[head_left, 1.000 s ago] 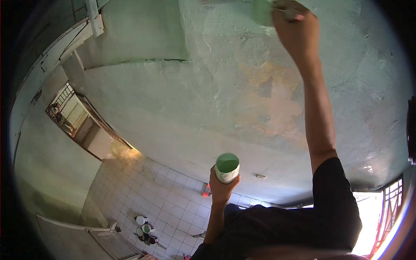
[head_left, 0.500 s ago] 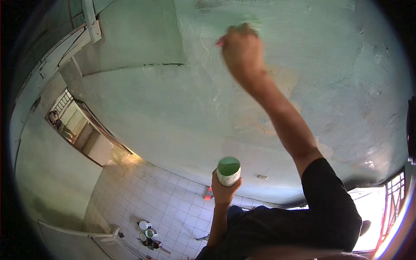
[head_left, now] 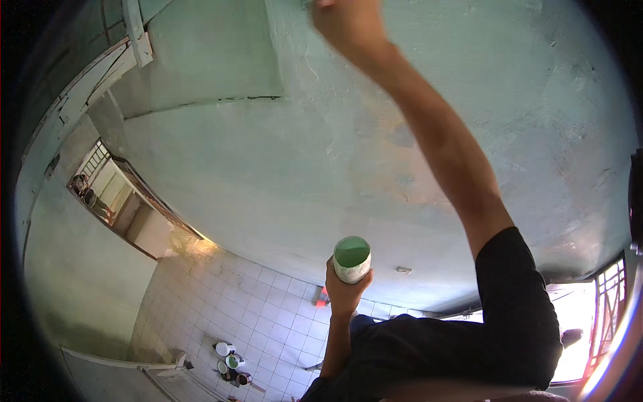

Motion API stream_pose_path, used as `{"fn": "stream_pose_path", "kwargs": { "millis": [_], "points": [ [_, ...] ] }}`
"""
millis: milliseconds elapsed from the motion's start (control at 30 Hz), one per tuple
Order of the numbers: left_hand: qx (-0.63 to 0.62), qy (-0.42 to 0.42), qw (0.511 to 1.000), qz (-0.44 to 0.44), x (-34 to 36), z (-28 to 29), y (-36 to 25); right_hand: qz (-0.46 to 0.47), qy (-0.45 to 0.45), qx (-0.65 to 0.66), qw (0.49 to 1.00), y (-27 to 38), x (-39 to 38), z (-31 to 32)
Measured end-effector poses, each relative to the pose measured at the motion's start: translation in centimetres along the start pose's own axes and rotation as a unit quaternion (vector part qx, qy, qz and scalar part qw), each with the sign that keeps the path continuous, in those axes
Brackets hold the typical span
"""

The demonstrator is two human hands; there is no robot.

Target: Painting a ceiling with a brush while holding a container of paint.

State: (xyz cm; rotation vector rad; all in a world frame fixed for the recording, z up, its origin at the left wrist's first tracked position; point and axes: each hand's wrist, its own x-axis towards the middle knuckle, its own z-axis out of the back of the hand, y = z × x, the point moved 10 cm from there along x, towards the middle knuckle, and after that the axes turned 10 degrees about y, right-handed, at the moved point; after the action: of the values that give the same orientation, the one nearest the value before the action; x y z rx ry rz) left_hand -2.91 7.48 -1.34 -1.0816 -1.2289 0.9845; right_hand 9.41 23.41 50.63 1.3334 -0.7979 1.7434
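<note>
Left hand curled around a whitish cup [head_left: 352, 273], right hand [head_left: 351, 27] raised before the green wall [head_left: 254, 167].
The cup sits in the left hand [head_left: 345, 293], mouth up, above the tiled floor [head_left: 251, 295], with green liquid inside. It is probably light and fairly stiff, easily spilled if tipped, perhaps slippery where smeared; low around its outer side is the safest hold. The upper edge cuts off the right hand's fingers, so whether they pinch anything I cannot tell.

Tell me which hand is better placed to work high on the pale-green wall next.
Probably the right hand: it's raised high before the wall, while the left hand is lower, holding a white cylindrical container with green inside.
</note>
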Motion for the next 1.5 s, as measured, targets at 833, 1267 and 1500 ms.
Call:
{"fn": "stream_pose_path", "kwargs": {
  "millis": [833,1267,1500],
  "points": [
    [0.034,-0.027,0.999,0.007,-1.0,1.0,0.1,0.002,0.148,-0.073,0.986,8.0,4.9,-9.7],
    [0.038,-0.004,0.999,-0.001,-0.8,0.9,-0.5,-0.059,-0.112,-0.162,0.979,-0.2,0.3,16.4],
    [0.049,0.016,0.999,0.005,-0.4,-0.1,-0.8,0.052,0.067,-0.115,0.99,4.8,4.0,-5.5]
  ]
}}
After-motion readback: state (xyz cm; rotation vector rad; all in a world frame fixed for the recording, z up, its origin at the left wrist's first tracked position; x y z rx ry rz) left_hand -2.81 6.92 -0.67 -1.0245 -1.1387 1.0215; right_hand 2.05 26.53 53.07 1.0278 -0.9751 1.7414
